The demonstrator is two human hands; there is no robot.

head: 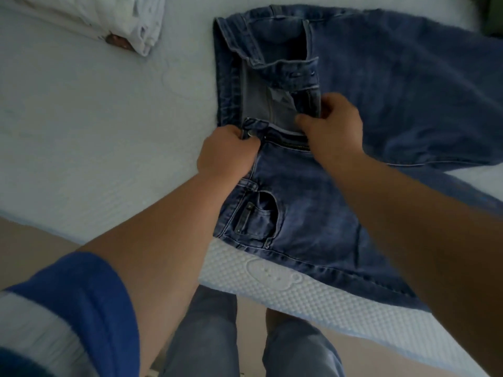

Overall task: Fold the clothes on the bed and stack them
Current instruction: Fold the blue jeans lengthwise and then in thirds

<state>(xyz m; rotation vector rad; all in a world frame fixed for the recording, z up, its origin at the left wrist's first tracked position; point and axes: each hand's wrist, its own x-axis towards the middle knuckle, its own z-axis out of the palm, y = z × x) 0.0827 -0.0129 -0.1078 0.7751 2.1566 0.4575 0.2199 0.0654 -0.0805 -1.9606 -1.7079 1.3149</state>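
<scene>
Left hand [227, 152] pinches the jeans [313, 208] waistband at the button, right hand [333, 123] pinches the open fly edge, likely lining up both halves before folding on the bed [95, 131].

Blue jeans [340, 131]: one — lying open on the bed
Folded white garments [130, 23]: one pile — count within unclear
Hands: two — left [226, 153], right [334, 126]

Blue sleeve [89, 303] with white band, grey-blue jeans [206, 338].
</scene>
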